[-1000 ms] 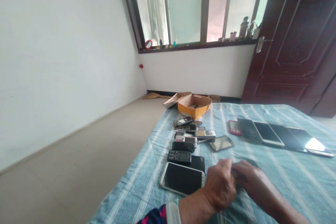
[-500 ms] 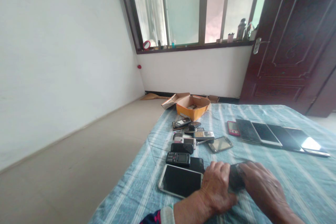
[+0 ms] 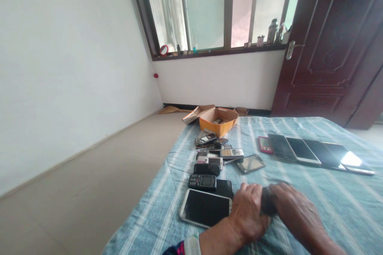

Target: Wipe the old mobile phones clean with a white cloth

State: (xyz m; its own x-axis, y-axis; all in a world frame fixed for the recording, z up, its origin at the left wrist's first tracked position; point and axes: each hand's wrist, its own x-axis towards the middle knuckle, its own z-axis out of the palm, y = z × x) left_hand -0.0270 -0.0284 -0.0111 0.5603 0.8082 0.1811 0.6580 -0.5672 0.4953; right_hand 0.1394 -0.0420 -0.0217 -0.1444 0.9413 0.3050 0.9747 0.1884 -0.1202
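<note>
My left hand [image 3: 249, 211] and my right hand [image 3: 295, 207] are close together over the near part of the cloth, both closed around a small black object [image 3: 268, 200]. Blur and my fingers hide most of that object, so its exact kind does not show. Just left of my left hand lies a white-framed smartphone [image 3: 206, 208], its dark screen up and partly behind my wrist. A black phone [image 3: 224, 188] and a black keypad phone [image 3: 202, 182] rest beyond it.
More old phones [image 3: 211, 161] run in a cluttered row toward an open orange cardboard box [image 3: 220, 127]. A silver-edged phone [image 3: 251, 163] lies apart. At the right, several smartphones [image 3: 303, 151] overlap beside a red device [image 3: 265, 145]. Striped blue cloth [image 3: 161, 211] covers the surface, with floor [image 3: 119, 167] left.
Both hands stay in almost the same place around the black object, which has turned slightly between them. The whole view has shifted a little; the phones lie as before.
</note>
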